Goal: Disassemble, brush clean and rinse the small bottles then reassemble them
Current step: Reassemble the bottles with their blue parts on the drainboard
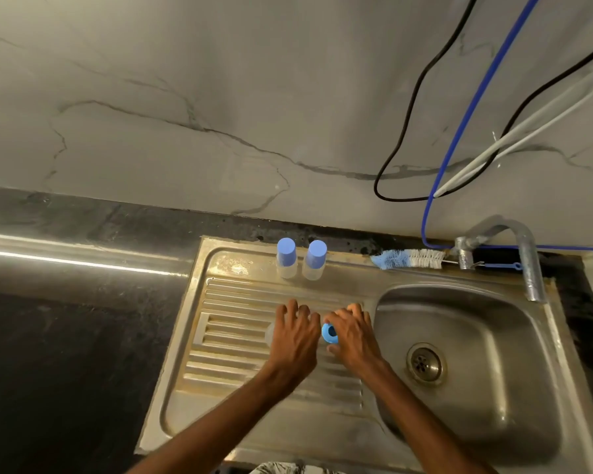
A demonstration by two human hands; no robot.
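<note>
Bottle point(270, 333) lying sideways, axis left-right | left hand point(297, 336) fingers curled over it | right hand point(355, 336) fingers pinching cap point(329, 332)

Left hand point(297, 336) mostly hides the bottle point(269, 333), right hand point(355, 336) the cap point(330, 332).

No writing to read anywhere, folks: no label, brand or number shows on the bottles point(286, 258) at the back of the sink point(254, 422), nor on its steel.
</note>
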